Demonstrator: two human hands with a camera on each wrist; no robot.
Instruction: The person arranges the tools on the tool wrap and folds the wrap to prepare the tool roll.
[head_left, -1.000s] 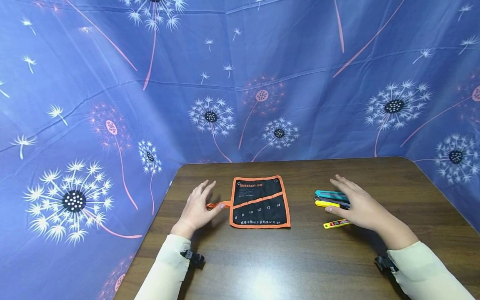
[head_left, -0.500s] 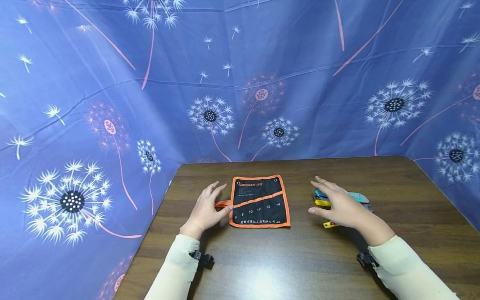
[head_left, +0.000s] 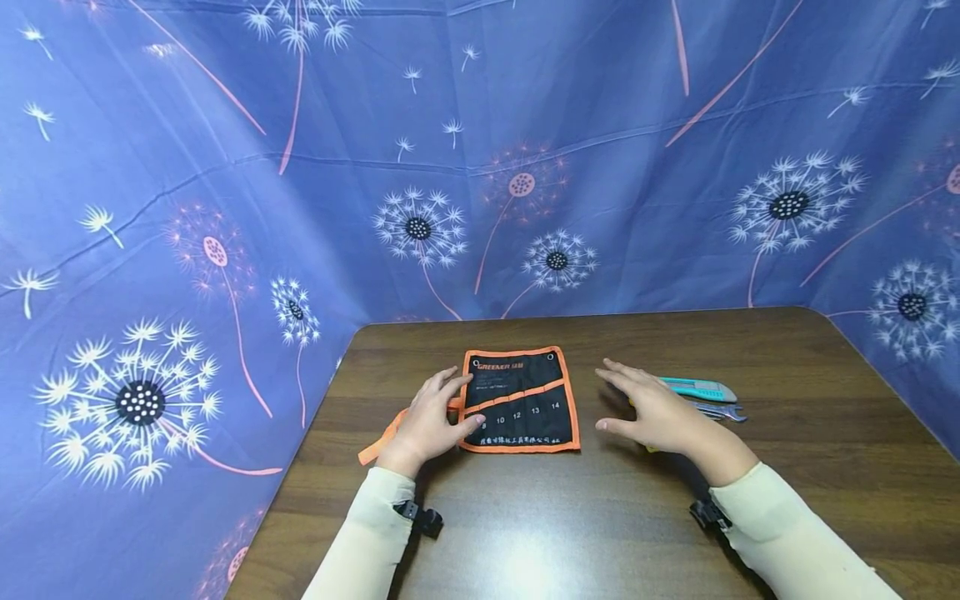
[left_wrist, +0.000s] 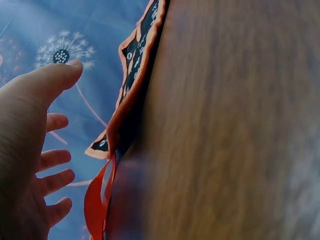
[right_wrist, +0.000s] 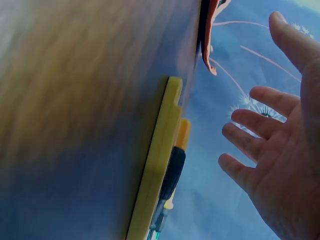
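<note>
A black tool pouch [head_left: 517,400] with orange trim and numbered pockets lies flat on the table. My left hand [head_left: 427,423] hovers over its left edge with fingers spread and nothing held; in the left wrist view, a gap shows between the fingers and the pouch [left_wrist: 137,60]. An orange strap [head_left: 384,437] runs out from under that hand. To the right, my right hand [head_left: 660,410] is held above several tools, palm facing the pouch, fingers loosely extended. Beyond it show a teal utility knife [head_left: 701,389] and an open-end wrench [head_left: 723,412]. The hand mostly hides the yellow tools in the head view.
In the right wrist view, a yellow-bodied tool [right_wrist: 157,165] and a yellow-and-black handle [right_wrist: 175,165] lie side by side. The brown wooden table [head_left: 525,508] meets a blue dandelion-print cloth [head_left: 637,208] at its back and left edges.
Both hands have moved inward: the left rightward onto the pouch's edge, the right leftward past the tools. More of the strap, the teal knife and the wrench is now uncovered.
</note>
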